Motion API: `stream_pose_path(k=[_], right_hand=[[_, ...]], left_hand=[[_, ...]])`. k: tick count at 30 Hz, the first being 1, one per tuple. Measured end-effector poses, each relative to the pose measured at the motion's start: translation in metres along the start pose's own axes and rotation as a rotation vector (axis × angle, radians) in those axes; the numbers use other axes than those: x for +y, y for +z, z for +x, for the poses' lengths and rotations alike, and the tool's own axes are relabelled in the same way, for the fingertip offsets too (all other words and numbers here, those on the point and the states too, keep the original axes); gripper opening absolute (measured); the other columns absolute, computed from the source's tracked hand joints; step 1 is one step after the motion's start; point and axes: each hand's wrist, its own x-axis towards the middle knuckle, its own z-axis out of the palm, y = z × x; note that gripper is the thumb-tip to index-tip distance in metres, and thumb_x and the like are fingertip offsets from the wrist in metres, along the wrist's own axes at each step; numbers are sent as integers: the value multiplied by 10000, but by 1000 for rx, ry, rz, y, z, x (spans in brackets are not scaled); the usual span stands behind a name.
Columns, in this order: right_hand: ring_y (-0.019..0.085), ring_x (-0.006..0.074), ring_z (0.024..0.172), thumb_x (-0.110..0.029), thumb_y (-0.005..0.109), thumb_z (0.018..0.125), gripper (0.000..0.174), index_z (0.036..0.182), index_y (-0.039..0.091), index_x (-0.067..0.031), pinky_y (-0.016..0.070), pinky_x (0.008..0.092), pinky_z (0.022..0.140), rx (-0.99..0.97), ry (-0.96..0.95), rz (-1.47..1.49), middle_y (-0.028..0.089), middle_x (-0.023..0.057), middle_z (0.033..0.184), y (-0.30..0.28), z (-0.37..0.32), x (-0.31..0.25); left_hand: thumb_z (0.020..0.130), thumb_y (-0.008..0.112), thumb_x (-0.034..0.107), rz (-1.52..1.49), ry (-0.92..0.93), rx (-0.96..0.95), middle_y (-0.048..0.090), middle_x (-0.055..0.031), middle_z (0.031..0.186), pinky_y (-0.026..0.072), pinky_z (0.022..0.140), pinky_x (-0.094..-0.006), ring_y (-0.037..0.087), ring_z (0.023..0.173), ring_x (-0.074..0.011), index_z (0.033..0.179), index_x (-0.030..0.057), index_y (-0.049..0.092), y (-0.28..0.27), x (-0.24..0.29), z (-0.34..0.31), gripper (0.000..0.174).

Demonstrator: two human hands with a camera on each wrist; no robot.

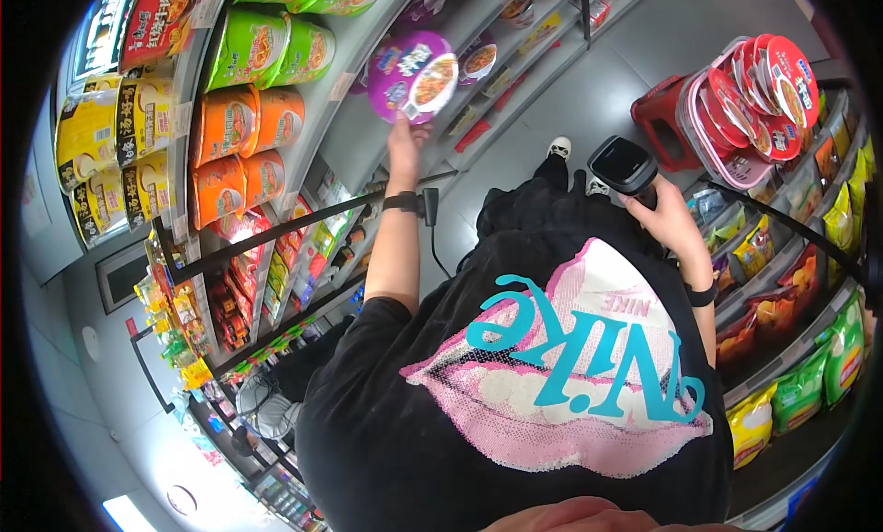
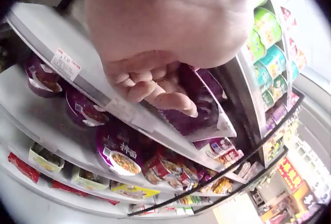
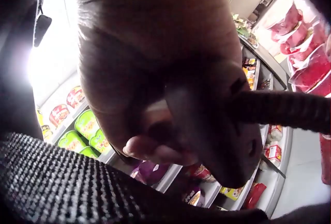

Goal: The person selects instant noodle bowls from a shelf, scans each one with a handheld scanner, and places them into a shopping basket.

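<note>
My left hand (image 1: 405, 150) grips a purple bowl of instant noodles (image 1: 388, 86) by its edge, the picture on its lid facing up toward the head camera. In the left wrist view the curled fingers (image 2: 155, 87) overlap the dark purple bowl (image 2: 194, 113), whose far side is hidden by the palm. Further right, my right hand (image 1: 671, 221) holds a black handheld barcode scanner (image 1: 622, 164) around its handle, its head pointing away from my body. Seen from the right wrist, the scanner (image 3: 212, 131) is dark against the shelves, with fingertips (image 3: 147, 149) wrapped around its handle.
Shelves at left carry green noodle cups (image 1: 246, 49), orange cups (image 1: 225, 183) and yellow packs (image 1: 87, 127). More purple bowls (image 2: 121, 154) stand on a lower shelf. A pink basket (image 1: 736, 171) of red-lidded bowls (image 1: 791, 86) is at right, near snack bags (image 1: 800, 394). A black rail (image 1: 276, 228) crosses the left side.
</note>
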Motion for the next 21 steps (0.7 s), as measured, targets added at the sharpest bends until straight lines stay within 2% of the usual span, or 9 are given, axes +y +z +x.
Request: stream_pose_path(k=[3, 4, 9, 14, 21], right_hand=[[653, 261, 950, -190, 690, 794, 401, 1109, 590, 35, 469, 351, 867, 7, 36, 2, 669, 207, 970, -2, 0, -1], [653, 261, 950, -190, 690, 794, 401, 1109, 590, 35, 469, 351, 867, 13, 39, 10, 669, 207, 970, -2, -1, -1], [652, 253, 944, -186, 689, 794, 401, 1111, 585, 36, 470, 351, 866, 54, 43, 43, 667, 202, 963, -3, 0, 2], [647, 246, 924, -183, 687, 800, 398, 1118, 581, 33, 470, 350, 863, 85, 72, 69, 666, 194, 964, -8, -2, 3], [642, 246, 921, -184, 685, 807, 398, 1122, 577, 34, 468, 348, 863, 117, 103, 102, 665, 192, 966, -7, -1, 1]], left_hand=[[997, 359, 485, -43, 3, 116, 655, -72, 776, 399, 541, -217, 537, 603, -79, 955, 15, 607, -21, 7, 20, 533], [990, 348, 507, -68, 6, 141, 650, -68, 780, 406, 569, -233, 542, 628, -95, 1009, 5, 600, -29, 4, 29, 562], [984, 358, 513, -207, -73, 282, 644, -45, 822, 403, 586, -246, 535, 664, -94, 1004, 23, 601, -50, 11, 64, 547], [987, 347, 513, -184, -90, 295, 639, -23, 857, 401, 606, -251, 529, 689, -94, 999, 53, 608, -60, 15, 96, 529], [993, 328, 507, -120, -107, 267, 646, -15, 852, 394, 577, -250, 533, 682, -92, 970, 79, 625, -68, 13, 134, 521]])
